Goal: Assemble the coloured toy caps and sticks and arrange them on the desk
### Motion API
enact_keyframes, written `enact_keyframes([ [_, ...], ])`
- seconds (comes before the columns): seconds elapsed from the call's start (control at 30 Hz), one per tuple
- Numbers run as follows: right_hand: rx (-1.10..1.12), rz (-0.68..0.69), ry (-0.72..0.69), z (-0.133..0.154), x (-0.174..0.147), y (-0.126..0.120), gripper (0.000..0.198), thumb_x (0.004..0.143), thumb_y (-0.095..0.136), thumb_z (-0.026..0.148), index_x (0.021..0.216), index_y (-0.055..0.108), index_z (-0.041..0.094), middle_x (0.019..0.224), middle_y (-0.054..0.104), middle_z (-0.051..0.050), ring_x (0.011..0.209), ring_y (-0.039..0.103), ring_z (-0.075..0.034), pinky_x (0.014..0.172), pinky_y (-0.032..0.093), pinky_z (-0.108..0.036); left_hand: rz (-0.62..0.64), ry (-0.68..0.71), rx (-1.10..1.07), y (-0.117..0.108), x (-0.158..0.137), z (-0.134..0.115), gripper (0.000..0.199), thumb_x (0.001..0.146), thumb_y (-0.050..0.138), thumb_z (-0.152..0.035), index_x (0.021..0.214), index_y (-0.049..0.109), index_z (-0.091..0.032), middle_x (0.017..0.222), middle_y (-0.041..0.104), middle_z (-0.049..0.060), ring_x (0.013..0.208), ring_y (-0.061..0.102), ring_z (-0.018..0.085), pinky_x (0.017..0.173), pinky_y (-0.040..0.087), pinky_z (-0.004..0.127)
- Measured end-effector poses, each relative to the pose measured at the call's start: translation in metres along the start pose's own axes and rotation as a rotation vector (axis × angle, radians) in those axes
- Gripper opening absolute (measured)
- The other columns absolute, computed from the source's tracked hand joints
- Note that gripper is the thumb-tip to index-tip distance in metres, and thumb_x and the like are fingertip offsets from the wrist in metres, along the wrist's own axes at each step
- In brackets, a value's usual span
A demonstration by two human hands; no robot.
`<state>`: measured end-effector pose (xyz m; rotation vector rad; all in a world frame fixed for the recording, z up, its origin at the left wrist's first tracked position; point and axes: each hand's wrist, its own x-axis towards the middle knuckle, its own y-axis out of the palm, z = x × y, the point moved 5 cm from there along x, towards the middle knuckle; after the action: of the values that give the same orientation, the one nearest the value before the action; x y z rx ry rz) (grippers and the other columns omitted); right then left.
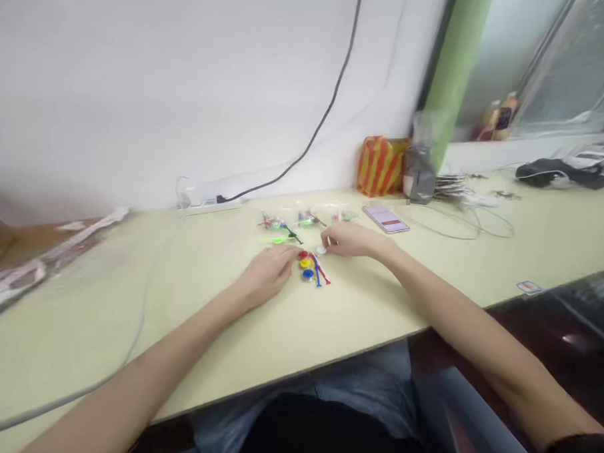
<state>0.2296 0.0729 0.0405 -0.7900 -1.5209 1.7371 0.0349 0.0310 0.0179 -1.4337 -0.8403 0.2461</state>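
Observation:
Near the middle of the table, my left hand (270,274) rests with its fingers stretched out, the fingertips at the edge of a small red round piece (303,254). Below that lie a yellow round piece (305,263) and a blue round piece (308,274). Beside them are a thin blue plastic stick (316,271) and a red stick (325,273). My right hand (349,239) pinches a small white disc (322,249) just above the table. A bright green piece (278,240) and a black piece (293,235) lie beyond my left fingertips. Fine details are blurred.
Clear bags with small coloured parts (309,217) lie behind my hands. A phone (386,219) is to their right, near a red-and-yellow striped bag (377,166). A power strip (208,205) with a black cable stands by the wall. A white cable (131,341) crosses the left side.

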Motion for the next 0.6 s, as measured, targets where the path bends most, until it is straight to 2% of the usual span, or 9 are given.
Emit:
enact_keyframes([
  [0.13, -0.028, 0.017, 0.034, -0.003, -0.001, 0.002, 0.016, 0.087, 0.059, 0.016, 0.097, 0.070, 0.018, 0.094, 0.071, -0.008, 0.080, 0.061, -0.019, 0.061, 0.034, -0.025, 0.008, -0.003, -0.005, -0.002, 0.003, -0.004, 0.038, 0.098, 0.039, -0.016, 0.129, 0.060, -0.022, 0.130, 0.065, 0.006, 0.120, 0.060, 0.023, 0.105, 0.046, 0.040],
  [0.23, -0.046, -0.030, 0.089, -0.005, -0.002, -0.001, 0.022, 0.085, 0.055, 0.010, 0.099, 0.070, 0.018, 0.095, 0.071, -0.008, 0.083, 0.062, -0.020, 0.062, 0.034, -0.027, 0.003, -0.018, -0.001, -0.003, 0.003, -0.005, 0.038, 0.097, 0.040, -0.015, 0.129, 0.060, -0.022, 0.132, 0.064, 0.006, 0.121, 0.059, 0.024, 0.105, 0.046, 0.041],
  [0.4, 0.022, -0.314, 0.085, -0.001, -0.002, -0.014, 0.029, 0.092, 0.049, 0.010, 0.113, 0.067, 0.018, 0.109, 0.069, -0.010, 0.094, 0.062, -0.022, 0.076, 0.040, -0.029, -0.030, -0.048, -0.003, -0.004, 0.002, -0.002, 0.040, 0.097, 0.039, -0.016, 0.130, 0.061, -0.021, 0.136, 0.062, 0.007, 0.126, 0.056, 0.025, 0.108, 0.044, 0.043],
  [0.5, 0.109, -0.452, -0.011, 0.004, 0.002, -0.012, 0.029, 0.099, 0.047, 0.017, 0.121, 0.066, 0.017, 0.121, 0.065, -0.013, 0.107, 0.060, -0.024, 0.089, 0.041, -0.032, -0.064, -0.090, -0.014, -0.006, 0.002, 0.008, 0.044, 0.095, 0.038, -0.014, 0.133, 0.058, -0.020, 0.135, 0.061, 0.008, 0.126, 0.056, 0.025, 0.108, 0.045, 0.045],
  [0.6, 0.198, -0.439, -0.171, 0.013, 0.011, 0.000, 0.030, 0.104, 0.044, 0.026, 0.122, 0.067, 0.018, 0.121, 0.065, -0.012, 0.113, 0.057, -0.024, 0.096, 0.040, -0.034, -0.074, -0.125, -0.022, -0.007, 0.002, 0.019, 0.047, 0.094, 0.036, -0.012, 0.135, 0.057, -0.019, 0.133, 0.062, 0.009, 0.123, 0.057, 0.026, 0.106, 0.047, 0.046],
])
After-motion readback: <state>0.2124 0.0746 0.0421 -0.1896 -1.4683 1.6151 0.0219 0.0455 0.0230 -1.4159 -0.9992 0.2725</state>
